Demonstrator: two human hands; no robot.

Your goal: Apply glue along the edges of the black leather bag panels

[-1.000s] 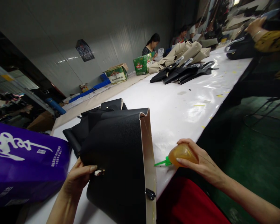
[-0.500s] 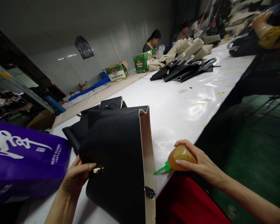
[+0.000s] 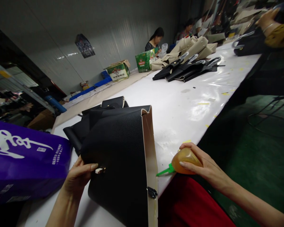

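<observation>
My left hand (image 3: 79,175) grips a black leather bag piece (image 3: 118,154) at its left side, thumb on the front beside a small metal clasp (image 3: 100,170). The piece stands tilted on the white table, its pale inner edge (image 3: 149,148) facing right. A small black bundle (image 3: 152,192) sits on that edge low down. In my right hand (image 3: 198,160) is a squeeze bottle (image 3: 186,160) of amber liquid, fingers wrapped round it. Its green nozzle (image 3: 165,171) points left, the tip at the pale edge. More black leather pieces (image 3: 78,130) lie behind the held one.
A purple bag (image 3: 26,160) stands at the left. Farther along the white table (image 3: 172,107) lie black bag parts (image 3: 184,69) and beige pieces (image 3: 189,50). Green cartons (image 3: 144,61) line the far side. Co-workers sit beyond; another person's hand (image 3: 268,20) rests over a black bag at right.
The bottle has shifted very slightly right, its nozzle tip still at the pale edge. My left hand keeps its grip on the leather piece. The view has moved a little.
</observation>
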